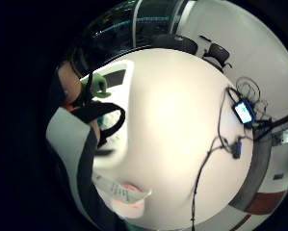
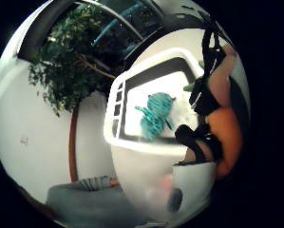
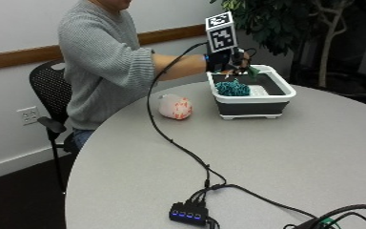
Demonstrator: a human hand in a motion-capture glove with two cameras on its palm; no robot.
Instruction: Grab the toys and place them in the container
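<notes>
My gloved right hand (image 3: 232, 61) hovered over far rim of container (image 3: 286, 93), fingers (image 2: 213, 88) pinching small green toy (image 1: 101, 85). Teal knitted toy (image 3: 232, 88) lay inside container; white toy with red spots (image 3: 175, 107) sat on tabletop (image 3: 284, 157) beside it. Risk, as I judged it: releasing this near rim, green toy could bounce out over edge. Trailing cable (image 3: 170, 138) might snag spotted toy.

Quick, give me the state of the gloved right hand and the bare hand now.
Right hand: over the container, fingers curled round a green toy.
Bare hand: not in view, cannot be told.
</notes>
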